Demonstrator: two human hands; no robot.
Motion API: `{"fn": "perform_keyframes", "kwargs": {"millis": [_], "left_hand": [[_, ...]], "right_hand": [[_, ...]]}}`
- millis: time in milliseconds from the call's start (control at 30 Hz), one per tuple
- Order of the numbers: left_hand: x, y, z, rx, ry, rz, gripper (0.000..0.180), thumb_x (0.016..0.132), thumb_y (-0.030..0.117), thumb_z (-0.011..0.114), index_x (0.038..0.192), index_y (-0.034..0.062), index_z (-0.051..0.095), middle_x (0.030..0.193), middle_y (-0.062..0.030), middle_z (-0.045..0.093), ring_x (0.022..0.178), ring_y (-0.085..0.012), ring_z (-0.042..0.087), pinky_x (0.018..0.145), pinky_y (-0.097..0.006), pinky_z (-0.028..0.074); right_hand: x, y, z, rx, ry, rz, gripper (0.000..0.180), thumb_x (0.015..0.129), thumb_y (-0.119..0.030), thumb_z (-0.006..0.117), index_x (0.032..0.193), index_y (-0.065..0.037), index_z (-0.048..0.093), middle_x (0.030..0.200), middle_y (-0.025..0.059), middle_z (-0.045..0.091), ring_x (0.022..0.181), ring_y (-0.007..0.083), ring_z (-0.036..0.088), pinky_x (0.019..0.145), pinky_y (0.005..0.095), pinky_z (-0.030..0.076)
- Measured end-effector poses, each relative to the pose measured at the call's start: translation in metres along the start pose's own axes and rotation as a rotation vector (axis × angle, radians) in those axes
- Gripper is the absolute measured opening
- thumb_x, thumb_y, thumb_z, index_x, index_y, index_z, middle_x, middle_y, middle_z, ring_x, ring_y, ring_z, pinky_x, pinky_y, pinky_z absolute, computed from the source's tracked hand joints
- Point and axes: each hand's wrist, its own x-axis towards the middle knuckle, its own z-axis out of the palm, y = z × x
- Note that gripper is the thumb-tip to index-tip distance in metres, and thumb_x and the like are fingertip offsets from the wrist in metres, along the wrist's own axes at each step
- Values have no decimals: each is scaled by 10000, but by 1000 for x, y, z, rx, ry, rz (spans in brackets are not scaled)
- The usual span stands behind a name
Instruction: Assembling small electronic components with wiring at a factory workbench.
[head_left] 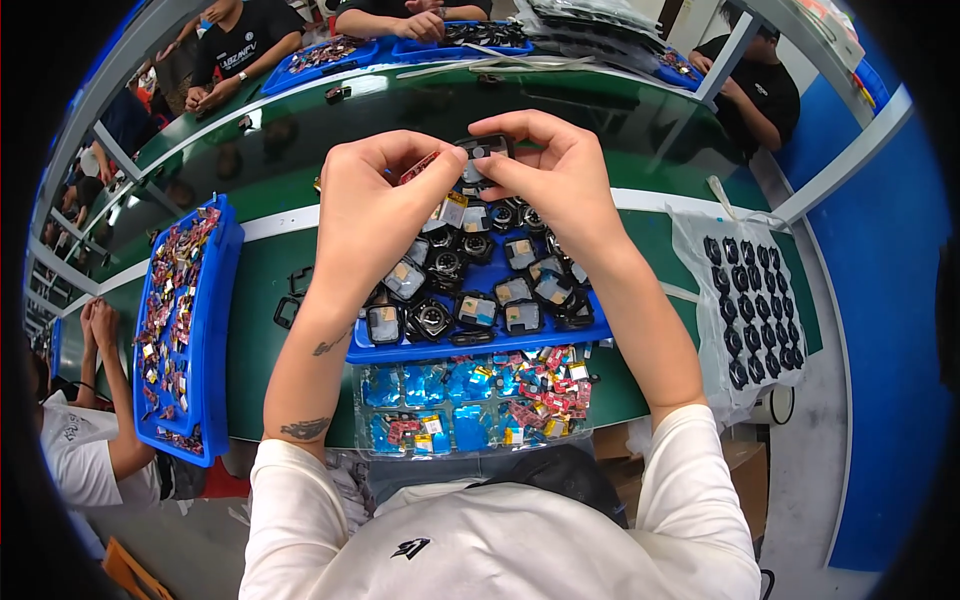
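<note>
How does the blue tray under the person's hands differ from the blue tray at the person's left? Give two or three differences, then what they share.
The blue tray under the hands lies crosswise and holds mostly black, square-framed parts; the blue tray at the left runs lengthwise away from the person and holds small red and mixed-colour pieces. The first sits beneath the left hand and right hand; no hand touches the second. Both are blue, raised-rimmed, and rest on the green table.

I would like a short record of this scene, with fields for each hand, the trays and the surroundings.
left hand: pinches a small reddish part, touching the black square piece
right hand: holds the black square piece by its edge
middle tray: blue, full of black square pieces
clear tray: nearer the body, blue and red parts
side tray: blue, at the left, small reddish parts
white sheet: at the right, rows of black pieces
table: green
</note>
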Motion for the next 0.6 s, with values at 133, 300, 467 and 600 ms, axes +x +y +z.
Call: {"fn": "perform_keyframes", "kwargs": {"millis": [133, 300, 467, 600], "left_hand": [[-1, -3, 4, 9, 0, 39, 198, 804, 151, 669, 826, -44, 694, 599, -11, 610, 549, -25, 515, 496, -182, 390], [-1, -2, 6, 37, 34, 53, 189, 804, 139, 658, 825, -45, 695, 602, -23, 618, 548, -30, 517, 495, -189, 394], [-1, -3, 4, 50, 44, 56, 186, 799, 132, 653, 820, -48, 694, 601, -26, 618, 547, -31, 513, 493, -192, 393], [-1, -4, 6, 20, 49, 62, 183, 797, 128, 649, 822, -48, 694, 595, -25, 610, 543, -28, 501, 495, -191, 393]], "right_hand": [[-3, -1, 5, 46, 2, -18, 213, 796, 27, 616, 1008, 41, 622, 888, 81, 608, 783, 138, 657, 635, 245, 579], [-5, -2, 7, -3, 1, -44, 199, 799, 16, 627, 995, 50, 618, 904, 95, 628, 782, 140, 658, 644, 244, 575], [-6, -2, 8, -24, -7, -66, 207, 797, 5, 639, 998, 50, 617, 897, 92, 635, 778, 140, 658, 649, 247, 571], [-6, 0, 7, -68, -14, -91, 205, 807, -3, 636, 1002, 60, 625, 943, 104, 612, 792, 159, 666, 651, 253, 573]]}}
